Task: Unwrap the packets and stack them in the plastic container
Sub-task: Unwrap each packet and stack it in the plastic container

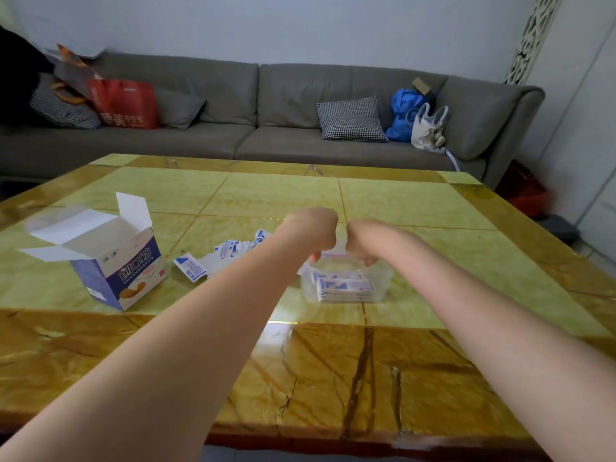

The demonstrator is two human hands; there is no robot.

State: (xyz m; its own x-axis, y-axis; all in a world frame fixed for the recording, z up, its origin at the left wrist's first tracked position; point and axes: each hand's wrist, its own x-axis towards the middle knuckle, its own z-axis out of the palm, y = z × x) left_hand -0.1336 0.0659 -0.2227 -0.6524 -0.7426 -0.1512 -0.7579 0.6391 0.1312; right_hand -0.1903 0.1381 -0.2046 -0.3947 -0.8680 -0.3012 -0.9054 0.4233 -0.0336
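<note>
Clear plastic is what both hands hover over: the left hand (315, 233) and the right hand (361, 241) are held close together, knuckles nearly touching, just above the far rim of the plastic container (383, 278). Both have their fingers curled under, and a thin strip with a purple edge seems to run between them, but the fingertips are hidden behind the knuckles, so I cannot tell whether either hand actually pinches it. Inside the container lie white-and-blue packets (345, 288), stacked flat in two short rows. To the left of the container, a loose scatter of torn wrappers (233, 250) and one separate packet (190, 268) lies on the table (416, 208), partly hidden by the left forearm. Further left stands an opened cardboard box (116, 265), blue and white, flaps up. The table is yellow-green marble with brown veined edging. Behind it runs a grey sofa (283, 95) carrying a checked cushion (350, 120), a red bag (125, 103), a blue bag (405, 115) and a white plastic bag (428, 126).
</note>
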